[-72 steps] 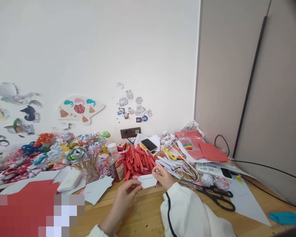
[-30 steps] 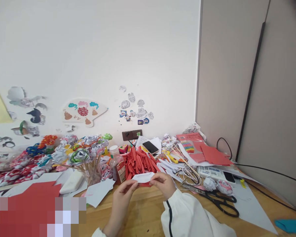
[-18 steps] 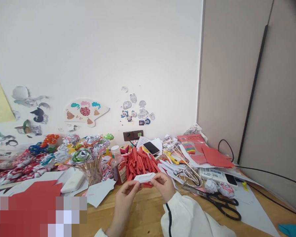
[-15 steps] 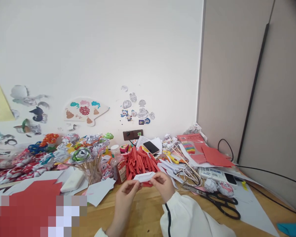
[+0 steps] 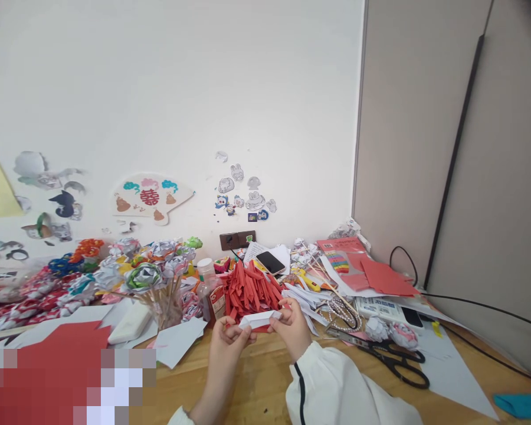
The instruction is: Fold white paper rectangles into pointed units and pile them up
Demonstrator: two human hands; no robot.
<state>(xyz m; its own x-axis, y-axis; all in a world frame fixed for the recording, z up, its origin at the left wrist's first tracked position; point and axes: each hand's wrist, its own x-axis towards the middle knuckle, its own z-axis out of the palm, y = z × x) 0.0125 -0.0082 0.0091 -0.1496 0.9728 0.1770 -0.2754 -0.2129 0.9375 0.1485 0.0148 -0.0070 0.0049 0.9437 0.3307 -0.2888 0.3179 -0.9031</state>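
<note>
Both my hands hold a small folded piece of white paper [image 5: 259, 319] with a red underside, just above the wooden table [image 5: 256, 383]. My left hand [image 5: 230, 341] pinches its left end with curled fingers. My right hand [image 5: 292, 328], in a white sleeve, pinches its right end. Directly behind the paper lies a pile of folded red paper strips [image 5: 250, 289].
Paper flowers on sticks [image 5: 146, 274] and a small bottle [image 5: 207, 289] stand to the left. Red sheets [image 5: 57, 348] and white paper scraps [image 5: 177, 339] lie at left. Black scissors [image 5: 392, 360], a phone [image 5: 269, 261], red paper [image 5: 380, 274] and cables [image 5: 482, 307] lie to the right.
The folded paper has turned from broadside-flat to a narrower, more folded shape, and my two hands have drawn closer together on it. The view shifted slightly.
</note>
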